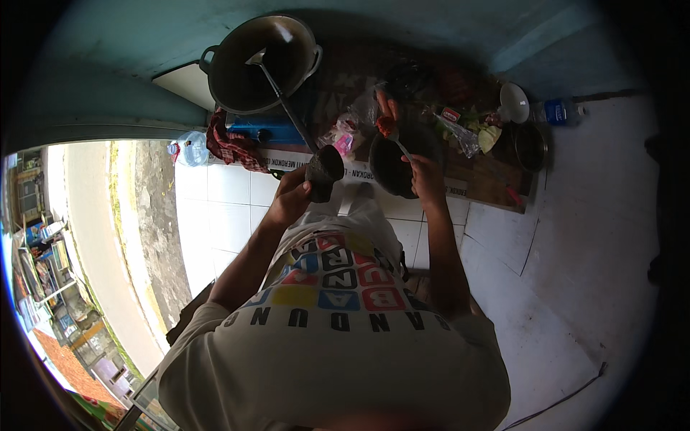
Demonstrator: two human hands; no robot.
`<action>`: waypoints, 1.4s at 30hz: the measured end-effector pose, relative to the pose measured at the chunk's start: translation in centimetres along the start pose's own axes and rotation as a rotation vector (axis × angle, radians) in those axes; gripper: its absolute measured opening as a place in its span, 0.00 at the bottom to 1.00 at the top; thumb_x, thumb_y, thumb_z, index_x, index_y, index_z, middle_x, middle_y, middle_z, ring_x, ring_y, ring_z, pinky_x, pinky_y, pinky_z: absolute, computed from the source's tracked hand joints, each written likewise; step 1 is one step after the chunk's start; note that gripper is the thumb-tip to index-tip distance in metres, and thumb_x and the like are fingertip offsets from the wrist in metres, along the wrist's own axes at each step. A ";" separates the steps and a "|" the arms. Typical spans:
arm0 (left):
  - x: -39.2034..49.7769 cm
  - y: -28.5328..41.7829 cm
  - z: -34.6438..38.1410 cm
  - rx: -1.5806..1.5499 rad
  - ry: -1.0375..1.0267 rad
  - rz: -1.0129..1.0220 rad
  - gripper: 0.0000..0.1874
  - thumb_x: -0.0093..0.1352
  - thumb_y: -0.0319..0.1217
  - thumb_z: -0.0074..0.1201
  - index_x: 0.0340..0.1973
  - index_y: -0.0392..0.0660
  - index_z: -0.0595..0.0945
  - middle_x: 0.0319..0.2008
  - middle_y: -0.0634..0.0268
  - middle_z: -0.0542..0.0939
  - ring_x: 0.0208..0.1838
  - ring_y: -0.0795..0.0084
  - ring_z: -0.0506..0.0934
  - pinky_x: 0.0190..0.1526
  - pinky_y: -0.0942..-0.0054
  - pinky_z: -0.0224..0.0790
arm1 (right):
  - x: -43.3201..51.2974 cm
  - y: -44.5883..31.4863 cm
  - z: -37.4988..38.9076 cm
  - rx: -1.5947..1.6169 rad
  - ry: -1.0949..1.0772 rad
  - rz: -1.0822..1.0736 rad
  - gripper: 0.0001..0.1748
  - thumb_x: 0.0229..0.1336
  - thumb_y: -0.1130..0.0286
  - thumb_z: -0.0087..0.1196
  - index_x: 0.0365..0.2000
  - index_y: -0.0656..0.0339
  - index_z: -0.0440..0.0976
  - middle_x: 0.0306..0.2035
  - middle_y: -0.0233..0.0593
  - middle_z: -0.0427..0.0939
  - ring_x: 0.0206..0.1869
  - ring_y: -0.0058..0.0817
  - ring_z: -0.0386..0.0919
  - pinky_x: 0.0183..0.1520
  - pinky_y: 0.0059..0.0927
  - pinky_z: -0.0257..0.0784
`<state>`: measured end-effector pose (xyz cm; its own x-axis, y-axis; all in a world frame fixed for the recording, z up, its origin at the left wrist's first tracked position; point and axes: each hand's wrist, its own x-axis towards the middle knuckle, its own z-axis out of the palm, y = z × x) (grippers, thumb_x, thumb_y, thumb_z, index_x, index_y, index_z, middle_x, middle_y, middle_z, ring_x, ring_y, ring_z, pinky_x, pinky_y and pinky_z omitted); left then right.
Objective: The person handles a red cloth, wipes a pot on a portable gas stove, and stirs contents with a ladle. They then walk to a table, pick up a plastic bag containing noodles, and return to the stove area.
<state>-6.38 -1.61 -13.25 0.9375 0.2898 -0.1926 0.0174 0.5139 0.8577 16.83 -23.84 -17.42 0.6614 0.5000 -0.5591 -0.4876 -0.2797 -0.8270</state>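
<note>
My left hand point(291, 199) grips a dark stone pestle point(326, 169), held up in front of the low table's near edge. In my right hand point(427, 179) is a metal spoon point(400, 146), its bowl loaded with red paste point(385, 126). The spoon is above the far part of a dark stone mortar point(387, 168); shadow hides what is inside it. Just beyond the paste lie several orange-red sausage-like pieces or carrots point(386, 103), partly by clear plastic. A long-handled spatula point(283, 99) leans out of the wok, its handle end behind the pestle.
A large two-handled wok point(229, 89) sits over a blue gas stove point(248, 129), with a red checked cloth point(223, 141) beside it. Right of the mortar are leafy vegetables point(488, 137), a white bowl point(515, 102), a metal pan point(531, 148) and a red-handled knife point(513, 194). Water bottles point(560, 112) flank the table.
</note>
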 end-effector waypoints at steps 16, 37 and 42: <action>5.5 -3.2 -9.9 -0.260 -0.058 -0.005 0.38 0.68 0.57 0.59 0.58 0.35 0.75 0.44 0.66 0.78 0.47 0.75 0.74 0.48 0.71 0.69 | 7.4 -12.3 14.0 -0.070 -0.182 -0.154 0.16 0.71 0.67 0.44 0.44 0.67 0.78 0.15 0.20 0.61 0.12 0.09 0.52 0.15 0.20 0.43; -3.9 4.9 -19.5 -0.384 0.091 0.297 0.37 0.69 0.53 0.60 0.59 0.32 0.74 0.53 0.55 0.80 0.57 0.66 0.78 0.60 0.68 0.67 | 20.3 -10.1 33.5 -1.395 -0.057 -0.804 0.06 0.54 0.73 0.57 0.30 0.66 0.79 0.33 0.60 0.82 0.41 0.53 0.83 0.46 0.48 0.79; -4.3 6.2 -20.7 -0.378 0.010 0.225 0.35 0.69 0.50 0.61 0.58 0.32 0.76 0.54 0.56 0.81 0.57 0.65 0.78 0.60 0.66 0.67 | 23.7 -7.6 34.3 -1.448 -0.167 -1.019 0.07 0.50 0.81 0.55 0.33 0.70 0.75 0.38 0.61 0.78 0.44 0.55 0.77 0.50 0.52 0.72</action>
<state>-17.54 17.06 -16.94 0.8999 0.4352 -0.0273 -0.3168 0.6957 0.6447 16.68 18.27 -22.38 0.2478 0.9642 0.0940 0.9442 -0.2186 -0.2465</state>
